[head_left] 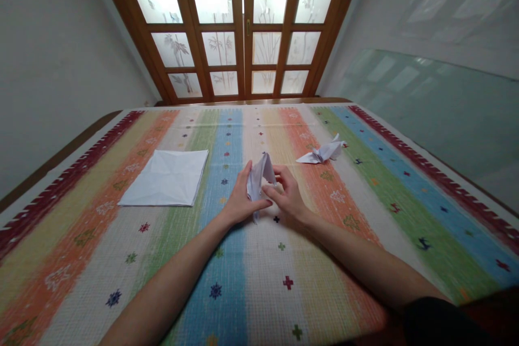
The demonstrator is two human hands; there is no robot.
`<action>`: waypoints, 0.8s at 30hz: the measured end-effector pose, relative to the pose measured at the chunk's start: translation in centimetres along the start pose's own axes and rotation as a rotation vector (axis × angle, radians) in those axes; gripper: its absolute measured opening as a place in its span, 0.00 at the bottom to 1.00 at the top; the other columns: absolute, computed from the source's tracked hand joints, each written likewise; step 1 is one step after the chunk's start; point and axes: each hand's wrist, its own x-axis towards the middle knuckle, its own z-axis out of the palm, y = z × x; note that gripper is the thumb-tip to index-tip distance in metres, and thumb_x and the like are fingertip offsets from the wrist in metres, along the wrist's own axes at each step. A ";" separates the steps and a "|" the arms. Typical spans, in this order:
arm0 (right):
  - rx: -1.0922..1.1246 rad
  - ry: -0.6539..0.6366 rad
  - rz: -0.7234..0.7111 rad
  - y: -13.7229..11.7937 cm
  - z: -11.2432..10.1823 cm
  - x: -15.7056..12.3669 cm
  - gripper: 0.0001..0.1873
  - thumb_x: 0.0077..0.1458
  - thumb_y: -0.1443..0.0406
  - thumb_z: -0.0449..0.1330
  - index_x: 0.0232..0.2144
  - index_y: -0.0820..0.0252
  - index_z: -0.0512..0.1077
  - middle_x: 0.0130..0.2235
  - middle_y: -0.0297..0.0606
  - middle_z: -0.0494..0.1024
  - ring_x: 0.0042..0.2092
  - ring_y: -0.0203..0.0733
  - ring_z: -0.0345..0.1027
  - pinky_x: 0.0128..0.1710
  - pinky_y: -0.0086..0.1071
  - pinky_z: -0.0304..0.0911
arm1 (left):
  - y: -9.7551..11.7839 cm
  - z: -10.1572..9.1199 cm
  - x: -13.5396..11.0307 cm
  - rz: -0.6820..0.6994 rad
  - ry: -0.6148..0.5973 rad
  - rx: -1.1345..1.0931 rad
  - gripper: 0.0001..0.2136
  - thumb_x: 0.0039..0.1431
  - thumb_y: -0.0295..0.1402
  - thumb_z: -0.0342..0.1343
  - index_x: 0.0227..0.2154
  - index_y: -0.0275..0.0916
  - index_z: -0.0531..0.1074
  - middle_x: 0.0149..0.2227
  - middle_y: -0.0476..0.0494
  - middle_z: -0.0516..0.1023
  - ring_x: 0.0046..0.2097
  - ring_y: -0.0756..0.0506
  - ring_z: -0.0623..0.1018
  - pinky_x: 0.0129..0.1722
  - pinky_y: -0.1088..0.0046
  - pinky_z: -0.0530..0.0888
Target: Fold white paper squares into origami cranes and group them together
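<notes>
A partly folded white paper piece stands upright between my two hands over the middle of the striped tablecloth. My left hand grips its left side, thumb pressed across the lower part. On the right, my right hand pinches the paper's edge with curled fingers. Both hands are closed on the paper, wrists resting near the cloth.
A stack of flat white square sheets lies to the left. A finished folded paper crane sits at the back right. Wooden doors with frosted glass stand beyond the table's far edge. A pale wall runs along the right.
</notes>
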 end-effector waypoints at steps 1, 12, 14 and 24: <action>-0.016 0.005 -0.010 -0.1 0.0 0.0 0.18 0.52 0.55 0.61 0.44 0.53 0.68 0.43 0.38 0.72 0.44 0.45 0.67 0.42 0.40 0.66 | 0.0 0.1 0.0 -0.002 0.011 0.018 0.52 0.45 0.39 0.68 0.66 0.48 0.38 0.64 0.32 0.57 0.64 0.33 0.61 0.60 0.44 0.60; -0.054 0.006 -0.063 -0.5 -0.1 0.0 0.20 0.50 0.60 0.59 0.47 0.53 0.65 0.45 0.40 0.72 0.44 0.45 0.67 0.42 0.41 0.66 | 0.0 0.4 0.0 -0.006 0.055 0.068 0.51 0.44 0.41 0.68 0.66 0.46 0.40 0.62 0.32 0.59 0.62 0.34 0.64 0.60 0.48 0.62; -0.095 0.031 -0.050 -0.6 -0.1 0.0 0.21 0.49 0.61 0.57 0.47 0.53 0.65 0.45 0.40 0.72 0.44 0.46 0.67 0.43 0.41 0.66 | 0.0 0.4 0.0 -0.007 0.065 0.093 0.51 0.44 0.42 0.67 0.66 0.46 0.41 0.62 0.32 0.59 0.62 0.34 0.64 0.59 0.47 0.62; -0.026 0.234 0.174 0.0 1.3 -0.2 0.40 0.43 0.67 0.59 0.59 0.54 0.53 0.47 0.43 0.71 0.41 0.43 0.69 0.41 0.39 0.69 | 1.1 0.4 -0.2 0.103 0.099 0.249 0.50 0.46 0.49 0.66 0.66 0.45 0.40 0.63 0.31 0.56 0.63 0.33 0.62 0.60 0.48 0.62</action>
